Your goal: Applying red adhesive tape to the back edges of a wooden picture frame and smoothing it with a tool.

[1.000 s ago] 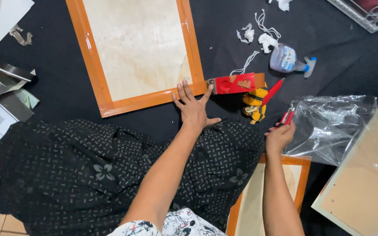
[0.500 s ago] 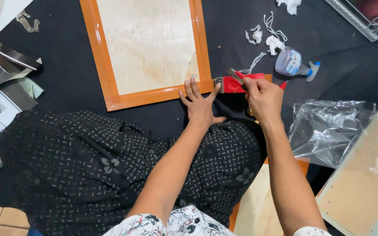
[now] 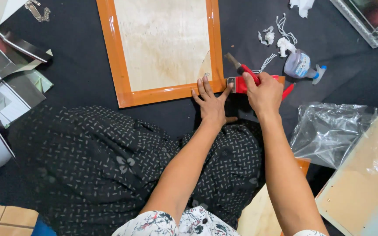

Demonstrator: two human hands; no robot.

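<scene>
The orange frame (image 3: 123, 57) on the black cloth is being pressed flat at its corner by the open left hand (image 3: 213, 105), while red-handled pliers (image 3: 241, 69) are being gripped by the right hand (image 3: 265, 94), best kept square there.

Clear crumpled plastic bag (image 3: 329, 131) lies far right.

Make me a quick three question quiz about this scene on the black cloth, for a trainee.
1. True or false: the left hand lies flat at the corner of the orange frame.
2. What does the right hand grip? A) spray bottle B) red-handled tool C) plastic bag
3. What lies just right of the right forearm?

Key: 1 true. 2 B, the red-handled tool. 3 the clear plastic bag.
</scene>
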